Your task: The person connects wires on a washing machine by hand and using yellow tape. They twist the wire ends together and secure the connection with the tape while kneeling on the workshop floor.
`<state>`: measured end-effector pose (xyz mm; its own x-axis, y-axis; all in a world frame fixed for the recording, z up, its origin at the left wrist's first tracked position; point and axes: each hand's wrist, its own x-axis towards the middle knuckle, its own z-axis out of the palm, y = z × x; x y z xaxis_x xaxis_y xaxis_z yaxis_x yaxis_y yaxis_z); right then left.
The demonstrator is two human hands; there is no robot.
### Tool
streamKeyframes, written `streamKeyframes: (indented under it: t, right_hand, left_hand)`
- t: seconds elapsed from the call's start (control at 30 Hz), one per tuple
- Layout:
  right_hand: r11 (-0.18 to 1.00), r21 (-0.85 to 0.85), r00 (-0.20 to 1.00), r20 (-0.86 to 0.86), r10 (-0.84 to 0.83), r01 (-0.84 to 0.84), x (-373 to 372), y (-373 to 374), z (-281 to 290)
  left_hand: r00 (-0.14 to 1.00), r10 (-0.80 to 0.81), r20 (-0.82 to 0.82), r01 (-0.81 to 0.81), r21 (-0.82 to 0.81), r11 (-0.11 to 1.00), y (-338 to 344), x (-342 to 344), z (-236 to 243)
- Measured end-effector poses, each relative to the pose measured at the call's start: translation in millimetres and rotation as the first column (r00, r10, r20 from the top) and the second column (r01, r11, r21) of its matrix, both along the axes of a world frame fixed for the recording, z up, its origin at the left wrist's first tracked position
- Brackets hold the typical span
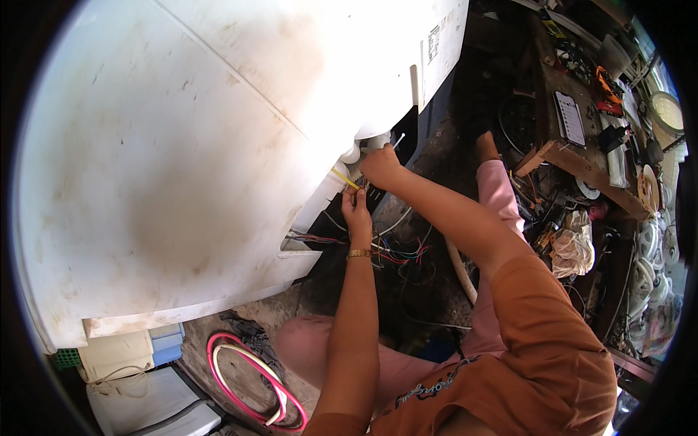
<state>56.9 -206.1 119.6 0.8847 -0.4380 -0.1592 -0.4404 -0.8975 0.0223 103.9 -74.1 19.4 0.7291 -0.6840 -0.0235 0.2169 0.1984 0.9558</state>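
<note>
A large white appliance cabinet (196,167), stained and leaning, fills the upper left. My left hand (356,211) is at the opening in its underside, fingertips pinched at the end of a thin yellow strip (345,178). Just above and to the right, my right hand (382,166) is closed beside a white plastic part (374,142); what its fingers hold is hidden. A thin white rod (399,140) sticks out past that hand. Below the hands, loose coloured wires (396,253) hang out of the cabinet, and a bundle of wires (313,237) runs from its lower corner.
A pink and white hose (251,370) lies coiled on the floor at lower left, near a white lidded box (156,400). At right a wooden bench (592,171) carries a phone (569,118) and tools. A crumpled cloth (573,247) hangs by it. My legs are folded below.
</note>
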Motion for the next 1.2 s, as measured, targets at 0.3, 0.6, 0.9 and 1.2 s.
streamKeyframes:
  t: [0.3,0.6,0.9,1.2]
  right_hand:
    - [1.000,-0.005,0.983,0.179,0.026,-0.025,-6.5,3.7,-19.2]
    - [0.978,-0.141,0.814,0.543,0.206,-0.154,-52.4,11.2,-52.3]
    - [0.986,0.078,0.665,0.746,0.041,-0.148,-60.2,24.9,-65.5]
    - [0.769,0.636,0.714,0.568,-0.410,-0.064,-55.0,34.4,-56.9]
  left_hand:
    - [0.990,-0.101,-0.096,0.113,0.125,0.986,-2.6,10.0,16.8]
    - [0.973,-0.115,-0.199,0.119,0.009,0.993,5.7,12.1,22.5]
    - [0.937,-0.136,-0.322,0.163,0.060,0.985,2.3,10.3,22.2]
    - [0.908,-0.202,-0.367,0.207,-0.026,0.978,8.5,18.4,14.6]
